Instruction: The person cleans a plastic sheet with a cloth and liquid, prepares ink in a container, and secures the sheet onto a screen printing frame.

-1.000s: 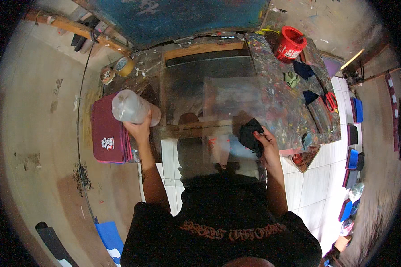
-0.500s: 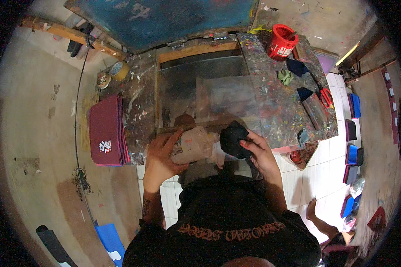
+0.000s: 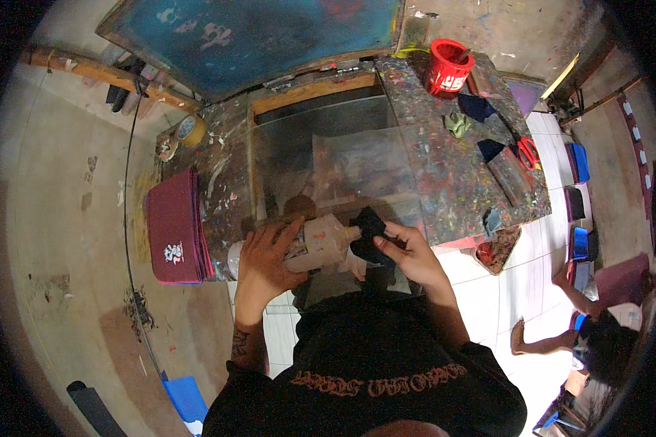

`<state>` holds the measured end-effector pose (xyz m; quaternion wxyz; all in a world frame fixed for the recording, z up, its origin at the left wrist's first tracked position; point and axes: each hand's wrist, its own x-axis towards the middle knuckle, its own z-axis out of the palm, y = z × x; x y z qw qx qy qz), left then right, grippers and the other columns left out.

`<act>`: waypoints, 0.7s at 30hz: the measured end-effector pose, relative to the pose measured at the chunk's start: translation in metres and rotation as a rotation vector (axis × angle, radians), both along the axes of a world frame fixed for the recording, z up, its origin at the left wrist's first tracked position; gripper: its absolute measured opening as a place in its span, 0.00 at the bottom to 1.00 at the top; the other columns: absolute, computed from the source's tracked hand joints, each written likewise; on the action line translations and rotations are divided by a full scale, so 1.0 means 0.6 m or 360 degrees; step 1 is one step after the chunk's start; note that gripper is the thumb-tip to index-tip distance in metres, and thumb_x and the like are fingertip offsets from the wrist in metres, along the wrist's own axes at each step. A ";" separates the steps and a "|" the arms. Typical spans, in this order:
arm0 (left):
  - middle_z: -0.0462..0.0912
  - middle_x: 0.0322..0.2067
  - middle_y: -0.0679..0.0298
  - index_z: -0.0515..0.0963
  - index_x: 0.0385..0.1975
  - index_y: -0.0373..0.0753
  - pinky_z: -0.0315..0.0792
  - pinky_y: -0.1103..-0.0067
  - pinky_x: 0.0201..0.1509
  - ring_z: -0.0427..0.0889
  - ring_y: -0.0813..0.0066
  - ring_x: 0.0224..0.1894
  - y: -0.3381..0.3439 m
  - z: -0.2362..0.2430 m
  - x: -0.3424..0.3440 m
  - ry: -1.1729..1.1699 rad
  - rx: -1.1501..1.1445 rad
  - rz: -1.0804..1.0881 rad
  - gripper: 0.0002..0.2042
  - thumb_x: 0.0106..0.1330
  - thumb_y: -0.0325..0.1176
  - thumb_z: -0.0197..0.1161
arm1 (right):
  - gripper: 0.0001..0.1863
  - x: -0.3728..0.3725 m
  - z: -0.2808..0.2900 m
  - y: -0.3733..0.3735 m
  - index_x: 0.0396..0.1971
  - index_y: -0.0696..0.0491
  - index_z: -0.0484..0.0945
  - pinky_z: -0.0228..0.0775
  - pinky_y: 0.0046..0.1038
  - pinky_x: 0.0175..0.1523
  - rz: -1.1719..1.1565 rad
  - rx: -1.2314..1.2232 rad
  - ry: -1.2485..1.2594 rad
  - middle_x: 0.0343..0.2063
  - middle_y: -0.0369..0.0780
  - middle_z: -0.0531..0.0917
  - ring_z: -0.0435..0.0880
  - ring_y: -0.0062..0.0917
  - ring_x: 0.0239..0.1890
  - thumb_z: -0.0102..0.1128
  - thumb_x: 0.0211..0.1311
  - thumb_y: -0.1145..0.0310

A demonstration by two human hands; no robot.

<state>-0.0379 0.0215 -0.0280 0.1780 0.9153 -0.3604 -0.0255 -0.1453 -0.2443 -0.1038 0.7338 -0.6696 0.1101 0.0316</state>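
Bottle (image 3: 319, 246) — partly behind left fingers (image 3: 289, 231); blue panel (image 3: 270, 40) — top cropped.

- bottle (image 3: 321, 244): pale beige, small reddish mark
- rag (image 3: 367, 234): black
- bench (image 3: 444, 178): dark grey-brown, multicolour paint specks
- bucket (image 3: 447, 69): red, white markings
- scissors (image 3: 528, 151): red handles
- crumpled cloth (image 3: 457, 124): light green
- stacked sheets (image 3: 173, 222): maroon, white print
- framed panel (image 3: 270, 36): teal-blue, pale smudges
- shirt (image 3: 372, 342): black, rust-orange lettering
- floor (image 3: 485, 313): white tiles, thin dark grid lines

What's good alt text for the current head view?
A person's left hand holds a whitish bottle tipped sideways toward a black cloth in the right hand. Beyond, a paint-spattered table bears a red bucket and red-handled scissors.
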 end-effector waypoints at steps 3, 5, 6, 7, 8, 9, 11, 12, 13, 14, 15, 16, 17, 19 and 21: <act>0.78 0.53 0.58 0.70 0.68 0.53 0.68 0.58 0.64 0.76 0.52 0.57 -0.001 0.003 0.007 -0.0007 0.0094 -0.0049 0.50 0.34 0.38 0.80 | 0.15 -0.001 -0.004 -0.007 0.57 0.61 0.77 0.70 0.20 0.52 0.0122 0.0086 0.0007 0.44 0.33 0.84 0.78 0.15 0.45 0.55 0.75 0.74; 0.78 0.54 0.58 0.69 0.68 0.54 0.68 0.57 0.64 0.76 0.52 0.57 -0.001 0.003 0.012 0.0000 0.0134 -0.0080 0.49 0.35 0.38 0.79 | 0.15 -0.002 -0.007 -0.011 0.56 0.61 0.78 0.69 0.20 0.53 0.0145 0.0168 0.0002 0.45 0.34 0.84 0.77 0.15 0.47 0.55 0.75 0.73; 0.78 0.54 0.58 0.69 0.69 0.54 0.68 0.57 0.64 0.76 0.52 0.57 0.000 0.003 0.014 -0.0007 0.0170 -0.0086 0.49 0.36 0.39 0.79 | 0.14 -0.003 -0.009 -0.012 0.55 0.61 0.78 0.69 0.20 0.54 0.0142 0.0155 0.0049 0.45 0.33 0.84 0.77 0.15 0.47 0.55 0.75 0.73; 0.78 0.54 0.58 0.69 0.69 0.54 0.68 0.57 0.63 0.76 0.52 0.57 0.000 0.002 0.016 -0.0008 0.0181 -0.0092 0.49 0.36 0.39 0.79 | 0.14 -0.004 -0.011 -0.012 0.54 0.61 0.79 0.68 0.20 0.54 0.0148 0.0154 0.0060 0.44 0.33 0.84 0.77 0.14 0.48 0.55 0.75 0.72; 0.78 0.54 0.58 0.69 0.69 0.54 0.68 0.57 0.63 0.76 0.52 0.57 0.000 0.002 0.018 -0.0019 0.0198 -0.0095 0.49 0.36 0.39 0.79 | 0.13 -0.005 -0.013 -0.012 0.53 0.61 0.79 0.68 0.20 0.54 0.0130 0.0140 0.0013 0.44 0.33 0.84 0.76 0.14 0.48 0.55 0.75 0.72; 0.78 0.54 0.58 0.69 0.69 0.54 0.69 0.57 0.63 0.77 0.53 0.57 -0.001 0.001 0.020 -0.0050 0.0201 -0.0099 0.48 0.37 0.40 0.79 | 0.12 -0.005 -0.016 -0.011 0.51 0.60 0.80 0.68 0.20 0.53 0.0105 0.0148 0.0083 0.42 0.32 0.83 0.76 0.14 0.47 0.55 0.75 0.71; 0.78 0.54 0.58 0.70 0.68 0.54 0.69 0.58 0.62 0.77 0.53 0.56 -0.003 0.001 0.023 -0.0104 0.0204 -0.0088 0.48 0.36 0.40 0.79 | 0.10 -0.005 -0.020 -0.010 0.48 0.59 0.80 0.68 0.20 0.51 0.0004 0.0105 0.0176 0.39 0.31 0.83 0.76 0.14 0.45 0.56 0.75 0.70; 0.79 0.53 0.57 0.70 0.68 0.55 0.69 0.58 0.61 0.77 0.53 0.56 -0.006 0.002 0.025 -0.0131 0.0208 -0.0103 0.48 0.36 0.41 0.79 | 0.08 -0.004 -0.022 -0.009 0.42 0.58 0.80 0.67 0.20 0.48 0.0002 -0.0031 0.0068 0.34 0.29 0.80 0.75 0.13 0.41 0.57 0.74 0.69; 0.79 0.52 0.57 0.71 0.68 0.54 0.70 0.58 0.61 0.77 0.53 0.56 -0.010 0.003 0.028 -0.0097 0.0181 -0.0110 0.48 0.36 0.41 0.79 | 0.08 -0.003 -0.023 -0.011 0.40 0.58 0.79 0.66 0.19 0.47 0.0086 0.0012 -0.0022 0.32 0.29 0.78 0.73 0.13 0.41 0.59 0.74 0.68; 0.80 0.52 0.57 0.71 0.67 0.54 0.70 0.59 0.60 0.77 0.53 0.56 -0.012 0.006 0.030 -0.0054 0.0180 -0.0117 0.48 0.35 0.41 0.80 | 0.08 -0.001 -0.025 -0.012 0.40 0.58 0.79 0.66 0.19 0.48 0.0065 -0.0062 0.0013 0.33 0.28 0.77 0.73 0.12 0.42 0.59 0.74 0.69; 0.80 0.51 0.57 0.72 0.67 0.54 0.70 0.59 0.59 0.77 0.53 0.55 -0.016 0.009 0.031 0.0017 0.0240 -0.0086 0.48 0.35 0.40 0.80 | 0.08 0.000 -0.025 -0.014 0.40 0.59 0.79 0.66 0.19 0.48 0.0049 -0.0130 0.0045 0.34 0.28 0.77 0.73 0.12 0.43 0.59 0.73 0.69; 0.81 0.50 0.56 0.73 0.66 0.53 0.70 0.60 0.58 0.78 0.53 0.55 -0.018 0.013 0.032 -0.0127 0.0243 -0.0134 0.47 0.35 0.40 0.80 | 0.13 0.001 -0.025 -0.016 0.48 0.60 0.76 0.66 0.22 0.55 0.0068 -0.0083 0.0078 0.42 0.36 0.78 0.75 0.18 0.49 0.59 0.74 0.66; 0.81 0.49 0.55 0.73 0.65 0.51 0.71 0.59 0.57 0.79 0.52 0.53 -0.022 0.015 0.034 -0.0155 0.0212 -0.0174 0.47 0.34 0.40 0.80 | 0.19 0.002 -0.025 -0.018 0.55 0.62 0.74 0.66 0.25 0.61 0.0097 -0.0030 0.0107 0.51 0.43 0.79 0.76 0.24 0.56 0.59 0.74 0.64; 0.82 0.47 0.52 0.74 0.64 0.47 0.73 0.57 0.54 0.80 0.49 0.50 -0.025 0.018 0.038 -0.0192 0.0207 -0.0200 0.48 0.31 0.40 0.81 | 0.26 0.003 -0.025 -0.020 0.62 0.63 0.72 0.65 0.28 0.67 0.0141 0.0050 0.0152 0.58 0.50 0.80 0.76 0.29 0.63 0.59 0.73 0.61; 0.82 0.49 0.52 0.74 0.64 0.45 0.73 0.57 0.56 0.81 0.48 0.51 -0.026 0.016 0.044 -0.0238 0.0197 -0.0222 0.49 0.30 0.41 0.82 | 0.26 0.006 -0.023 -0.023 0.61 0.64 0.72 0.64 0.28 0.68 0.0136 0.0133 0.0141 0.57 0.48 0.81 0.75 0.29 0.64 0.61 0.73 0.62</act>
